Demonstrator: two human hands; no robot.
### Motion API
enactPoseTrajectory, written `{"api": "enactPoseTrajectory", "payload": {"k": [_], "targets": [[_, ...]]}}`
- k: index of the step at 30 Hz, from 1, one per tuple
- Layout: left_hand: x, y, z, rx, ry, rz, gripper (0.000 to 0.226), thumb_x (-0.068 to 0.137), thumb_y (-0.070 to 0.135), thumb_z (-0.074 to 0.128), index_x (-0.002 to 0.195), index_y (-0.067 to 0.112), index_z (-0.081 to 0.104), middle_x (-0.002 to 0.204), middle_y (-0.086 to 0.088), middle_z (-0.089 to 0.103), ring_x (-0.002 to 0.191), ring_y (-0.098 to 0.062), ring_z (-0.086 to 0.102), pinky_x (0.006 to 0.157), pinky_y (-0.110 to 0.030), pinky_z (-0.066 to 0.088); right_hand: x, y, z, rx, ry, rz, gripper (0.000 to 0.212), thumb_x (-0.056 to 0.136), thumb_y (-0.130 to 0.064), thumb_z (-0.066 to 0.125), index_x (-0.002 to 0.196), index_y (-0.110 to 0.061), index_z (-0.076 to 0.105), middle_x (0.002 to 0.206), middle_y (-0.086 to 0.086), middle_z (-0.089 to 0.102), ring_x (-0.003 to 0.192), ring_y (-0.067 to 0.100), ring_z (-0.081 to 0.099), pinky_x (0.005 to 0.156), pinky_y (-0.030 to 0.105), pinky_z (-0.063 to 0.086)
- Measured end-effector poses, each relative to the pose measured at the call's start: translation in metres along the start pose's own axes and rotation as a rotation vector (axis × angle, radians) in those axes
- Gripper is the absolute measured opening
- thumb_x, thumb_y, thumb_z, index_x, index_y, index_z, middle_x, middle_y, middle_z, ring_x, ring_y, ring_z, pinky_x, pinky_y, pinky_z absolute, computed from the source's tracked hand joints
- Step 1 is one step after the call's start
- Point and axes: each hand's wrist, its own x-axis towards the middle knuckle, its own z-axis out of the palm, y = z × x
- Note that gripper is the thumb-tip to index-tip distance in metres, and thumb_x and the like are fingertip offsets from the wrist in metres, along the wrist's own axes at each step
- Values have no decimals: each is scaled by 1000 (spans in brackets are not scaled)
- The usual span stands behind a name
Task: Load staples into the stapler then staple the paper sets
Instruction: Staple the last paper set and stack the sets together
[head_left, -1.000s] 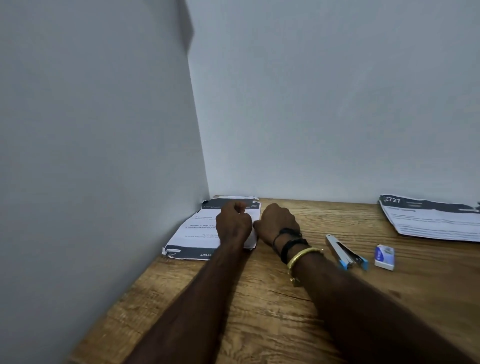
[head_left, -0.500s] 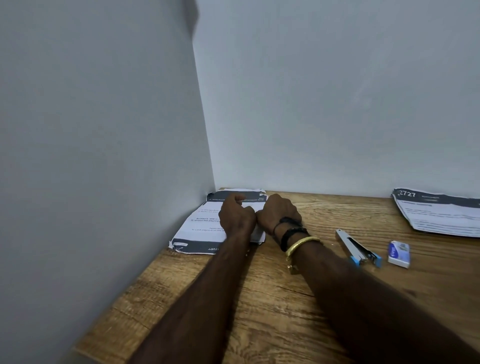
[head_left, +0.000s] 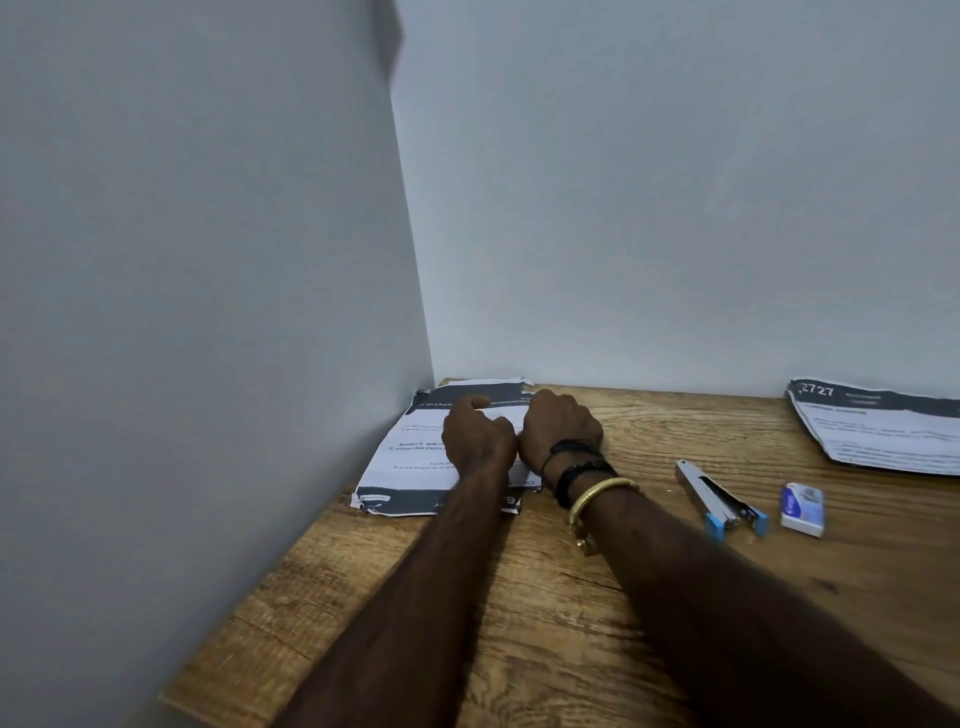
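Observation:
A printed paper set (head_left: 415, 452) with dark bands at both ends lies in the table's far left corner. My left hand (head_left: 475, 434) rests on top of it with curled fingers and the thumb stretched forward. My right hand (head_left: 558, 423) sits at the set's right edge, fingers curled down onto it and their tips hidden. The two hands touch side by side. To the right on the table lies a silver and blue stapler (head_left: 719, 493), with nobody holding it. A small white and blue staple box (head_left: 802, 508) is beside it.
A second printed paper set (head_left: 883, 431) lies at the far right against the back wall. Grey walls (head_left: 208, 312) close off the wooden table (head_left: 545, 597) on the left and at the back. Bracelets circle my right wrist (head_left: 587, 478).
My hands have drawn together until they touch on the corner paper set. The view has shifted a little to the left. Stapler and staple box have stayed put.

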Motion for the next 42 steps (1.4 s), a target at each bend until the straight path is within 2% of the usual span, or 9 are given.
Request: {"api": "enactPoseTrajectory", "payload": {"k": [8,14,19,23,26,28,32,36,42], "targets": [[-2,0,1,21,-18,33,42,83,-2,60,121,14,67,123,-7,69,118,-25,62,97,-30,45,-1,6,3,45,9,-6,50,91,-31,64,138,-16,54,129,12,64,120,34,60,93,39,50],[-10,3,0,-47,-42,115,47,80,-6,52,119,13,68,122,-6,69,117,-23,61,95,-24,40,-4,13,-2,251,105,-90,24,89,-13,58,113,-14,60,119,15,59,108,37,60,83,36,46],[-21,6,1,-53,-105,249,38,86,-4,55,118,10,71,122,-7,71,117,-23,63,99,-23,42,-9,23,-16,583,232,-105,53,73,15,58,117,-13,66,116,9,67,109,26,63,90,32,52],[-25,11,4,121,-83,490,32,91,8,61,121,14,72,127,-6,68,124,-25,56,107,-38,44,-12,33,-29,570,302,-133,53,76,17,55,118,-12,72,115,7,72,109,20,65,82,10,43],[-29,16,8,339,-81,598,31,96,19,58,124,25,70,134,1,62,129,-25,46,103,-42,37,-17,45,-39,600,334,-138,48,77,16,50,109,-9,75,100,9,76,94,17,70,69,-5,40],[-34,21,12,398,-79,626,27,96,23,58,119,28,72,132,3,63,126,-25,47,101,-42,36,-23,54,-48,600,369,-149,46,75,15,50,104,-10,76,94,7,76,88,16,70,70,-2,44],[-47,31,19,380,-77,698,18,95,25,61,105,27,75,124,3,66,123,-24,49,101,-43,37,-31,76,-64,478,417,-205,33,77,3,66,102,-15,77,94,5,72,92,21,66,82,31,53],[-64,43,31,342,-88,807,17,95,26,61,103,27,76,122,4,67,123,-23,49,98,-42,37,-39,99,-79,377,481,-217,9,85,-24,74,90,-19,79,97,5,69,96,22,62,76,35,50],[-86,57,52,301,-77,905,16,92,23,61,96,25,76,112,4,70,115,-25,53,90,-41,36,-52,133,-105,348,586,-176,4,85,-22,74,81,-21,73,94,0,68,88,22,64,72,39,52]]}}
